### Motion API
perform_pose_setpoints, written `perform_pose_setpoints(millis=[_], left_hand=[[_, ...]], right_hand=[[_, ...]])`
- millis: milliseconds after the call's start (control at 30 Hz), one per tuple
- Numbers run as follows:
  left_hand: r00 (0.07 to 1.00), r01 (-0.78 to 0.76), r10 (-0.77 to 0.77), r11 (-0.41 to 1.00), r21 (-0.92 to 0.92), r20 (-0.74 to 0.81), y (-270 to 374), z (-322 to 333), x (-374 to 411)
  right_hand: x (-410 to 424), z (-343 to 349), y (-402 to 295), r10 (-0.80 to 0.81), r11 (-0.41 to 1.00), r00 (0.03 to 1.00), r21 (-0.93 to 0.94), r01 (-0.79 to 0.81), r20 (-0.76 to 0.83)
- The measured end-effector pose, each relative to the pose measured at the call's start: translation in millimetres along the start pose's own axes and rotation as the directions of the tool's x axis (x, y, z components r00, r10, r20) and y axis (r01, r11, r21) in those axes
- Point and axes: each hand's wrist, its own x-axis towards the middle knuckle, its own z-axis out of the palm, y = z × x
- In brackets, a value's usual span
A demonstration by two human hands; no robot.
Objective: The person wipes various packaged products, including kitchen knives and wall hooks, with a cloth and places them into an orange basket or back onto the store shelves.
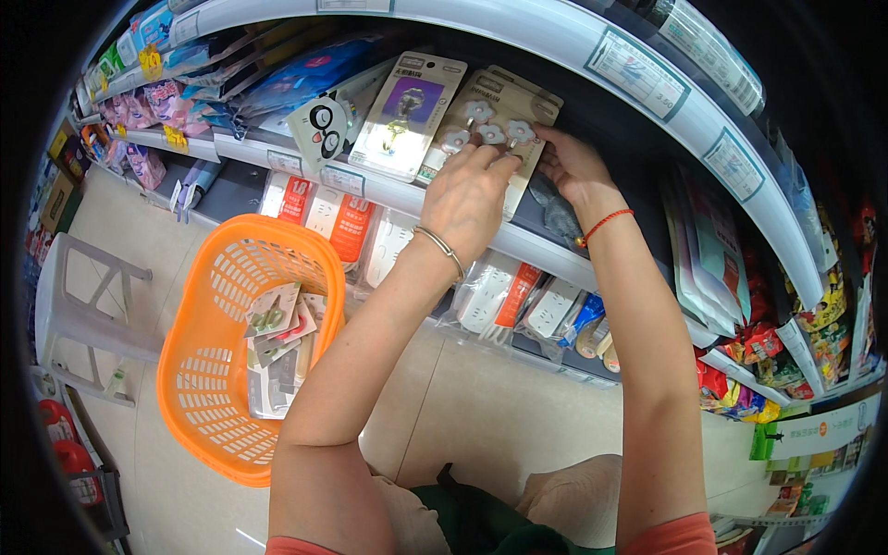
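Note:
On a store shelf lie carded packs of flower-shaped adhesive hooks (pixel 491 133), overlapping one another. My left hand (pixel 468 191) rests over the lower part of these cards, fingertips at the flowers. At their right edge, the thumb and fingers of my right hand (pixel 569 163) touch or hold the card; how firmly is unclear. Left of them lies a carded pack with a purple picture (pixel 409 114), then a card with a panda-like face (pixel 321 130). A dark grey item (pixel 555 211) sits beneath my right hand, partly hidden.
An orange plastic basket (pixel 177 409) holding carded scissors (pixel 267 319) and other packs stands at left, beside a pale plastic stool (pixel 52 305). Bagged power strips (pixel 485 295) fill the shelf below. The upper shelf edge (pixel 541 35) curves overhead. Packaged goods line the right.

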Motion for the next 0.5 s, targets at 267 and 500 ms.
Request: perform_pose_setpoints(millis=[267,500], left_hand=[[0.998,0.056,-0.059,0.996,-0.075,-0.039,-4.9,-2.0,-5.0],[0.981,-0.061,0.051,0.997,-0.051,-0.186,9.1,-11.2,7.1]], right_hand=[[-32.2,31.4,-3.1,0.041,0.996,0.998,-0.080,-0.037,0.050],[-14.0,9.7,0.4,0.028,0.999,0.997,0.036,-0.026,-0.066]])
